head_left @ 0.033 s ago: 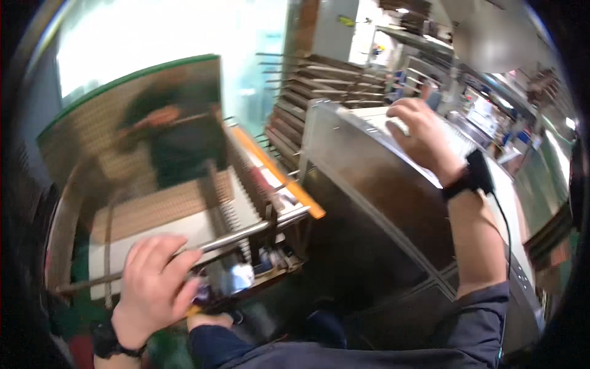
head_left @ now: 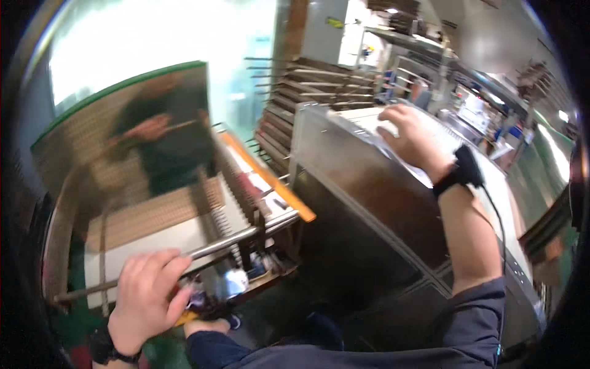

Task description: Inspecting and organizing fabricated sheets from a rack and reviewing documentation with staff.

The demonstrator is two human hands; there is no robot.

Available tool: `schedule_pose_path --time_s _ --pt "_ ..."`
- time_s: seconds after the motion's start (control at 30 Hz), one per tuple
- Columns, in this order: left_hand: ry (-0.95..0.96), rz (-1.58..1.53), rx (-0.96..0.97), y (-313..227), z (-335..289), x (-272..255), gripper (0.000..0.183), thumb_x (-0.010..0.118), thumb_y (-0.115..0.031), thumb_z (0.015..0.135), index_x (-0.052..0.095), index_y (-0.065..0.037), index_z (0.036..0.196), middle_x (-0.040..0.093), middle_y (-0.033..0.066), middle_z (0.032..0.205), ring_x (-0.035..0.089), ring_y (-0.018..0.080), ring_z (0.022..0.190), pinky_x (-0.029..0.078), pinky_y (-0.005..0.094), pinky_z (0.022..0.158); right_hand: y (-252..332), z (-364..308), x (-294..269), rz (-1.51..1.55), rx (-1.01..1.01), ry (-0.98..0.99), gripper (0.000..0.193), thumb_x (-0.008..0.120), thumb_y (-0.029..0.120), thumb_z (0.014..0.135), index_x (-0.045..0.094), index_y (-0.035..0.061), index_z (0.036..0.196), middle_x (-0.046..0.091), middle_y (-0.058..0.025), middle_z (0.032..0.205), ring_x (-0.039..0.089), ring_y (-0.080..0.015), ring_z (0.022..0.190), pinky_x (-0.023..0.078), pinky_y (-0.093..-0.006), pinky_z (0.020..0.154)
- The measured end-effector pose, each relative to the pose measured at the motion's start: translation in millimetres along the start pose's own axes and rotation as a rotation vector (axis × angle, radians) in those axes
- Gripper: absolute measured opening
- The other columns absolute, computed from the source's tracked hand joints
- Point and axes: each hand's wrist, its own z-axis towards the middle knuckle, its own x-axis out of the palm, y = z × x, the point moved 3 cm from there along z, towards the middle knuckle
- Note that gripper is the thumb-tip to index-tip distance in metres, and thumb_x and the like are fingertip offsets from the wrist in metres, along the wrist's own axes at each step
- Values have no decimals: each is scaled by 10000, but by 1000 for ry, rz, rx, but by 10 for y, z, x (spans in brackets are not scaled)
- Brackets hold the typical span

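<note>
My left hand is closed over the round metal bar along the near side of a slotted rack cart, thumb below the bar. In that cart a shiny brownish panel with a green top edge stands upright, mirroring a dark figure. On the right, my right hand is at the upper edge of a second, grey metal-framed cart. Its fingers are bent but apart, with nothing visible between them; whether they touch the edge I cannot tell. White toothed strips show beyond that hand.
An orange strip runs along the left cart's right side. Stacked brown racks with protruding rods stand behind, before a bright glass wall. A dark floor gap separates the carts. Small items lie on the left cart's lower shelf.
The whole view has shifted slightly, so most things sit a little further left. Both hands have kept nearly the same places and poses beside the carts.
</note>
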Motion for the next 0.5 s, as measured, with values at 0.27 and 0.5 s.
schedule_pose_path --time_s 0.27,0.5 --pt "26 22 -201 164 37 289 393 736 -258 799 633 -60 1122 600 97 781 582 362 746 405 474 694 -384 -230 691 -25 191 457 797 643 483 837 381 142 1509 438 -201 1491 418 -389 1391 373 -508 1133" --pt "292 193 -266 271 216 211 355 629 -335 972 661 -87 1224 715 131 1068 689 317 941 539 387 782 -381 -290 678 -86 174 437 824 660 473 823 371 114 1506 370 -181 1544 341 -367 1444 345 -535 1148"
